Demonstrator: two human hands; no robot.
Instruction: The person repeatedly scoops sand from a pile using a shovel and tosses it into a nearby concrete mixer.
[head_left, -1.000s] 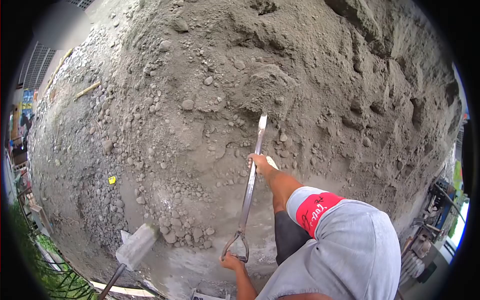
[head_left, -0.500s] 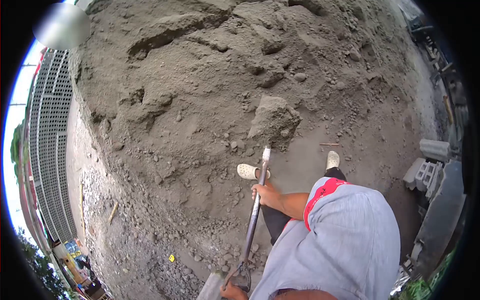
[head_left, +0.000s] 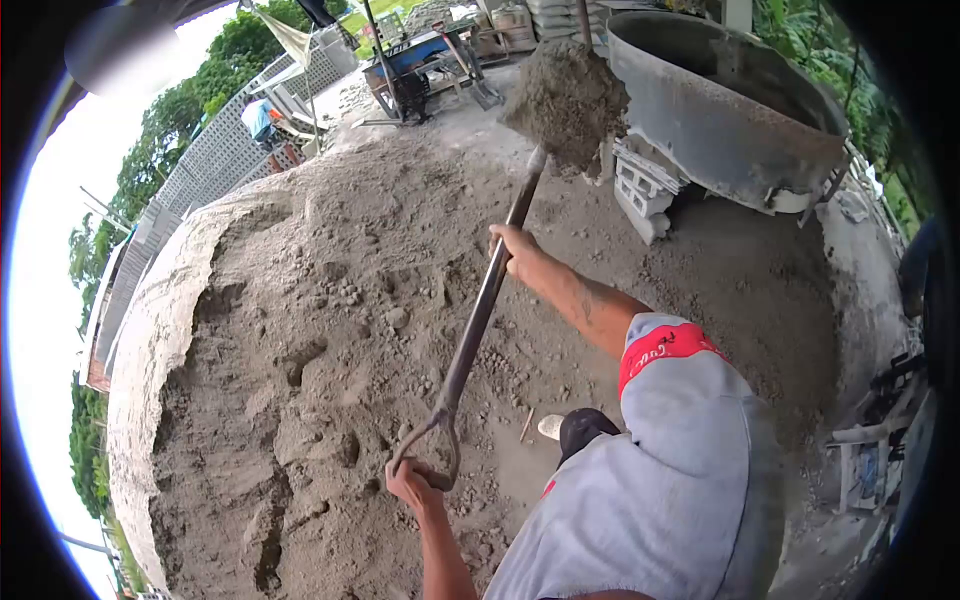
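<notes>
A long shovel runs diagonally through the view, its metal shaft ending at the upper end in a heaped load of grey, damp sand that hides the blade. My right hand is wrapped round the upper part of the shaft, below the load. At the lower end, my left hand grips the crossbar of the D-shaped handle. The raised load is beside the rim of a large round metal pan. Beneath the shovel lies a broad sand pile.
Hollow blocks stand under the pan's near side. A blue work table is at the back, with stacked sacks beyond. Another person is at the upper left near a block wall. My shoe is on the sandy ground.
The view has turned right, bringing the pan into sight. The shovel has been raised with its sand load, from near my feet to beside the pan. Both hands keep their hold.
</notes>
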